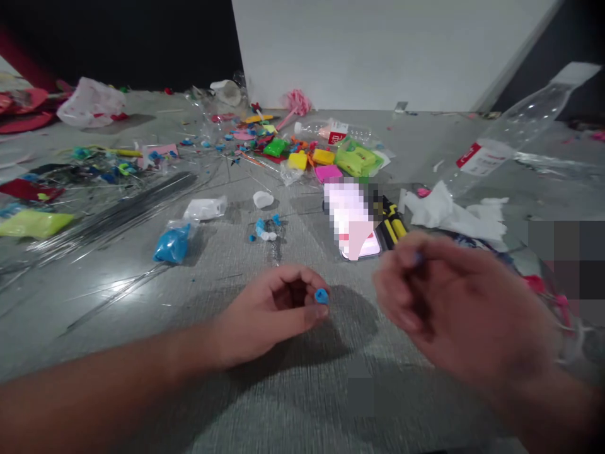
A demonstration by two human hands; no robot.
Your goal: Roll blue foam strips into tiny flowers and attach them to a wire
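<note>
Grey wood-grain surface (302, 391), glossy in patches, strewn with craft litter; white wall panel (378, 50) along the far edge, dark to either side. Left hand (271, 315) low toward the near edge, about mid-width, fingers curled, thumb and forefinger pinching a blue clay piece (322, 296): small, rounded, bright blue, at the very fingertips. Right hand (444, 309) just beside it, blurred, fingers bent inward; cannot tell whether gripping anything. Counted: one blue clay piece in hand; one blue clay bag (172, 244) left of centre; one white lump (263, 199); two yellow blocks (297, 160), one pink block (328, 173), one green block (275, 147), all toward the far edge; two clear bottles (515, 135), one by the right edge, one lying near the far edge; one crumpled white tissue (444, 211).
</note>
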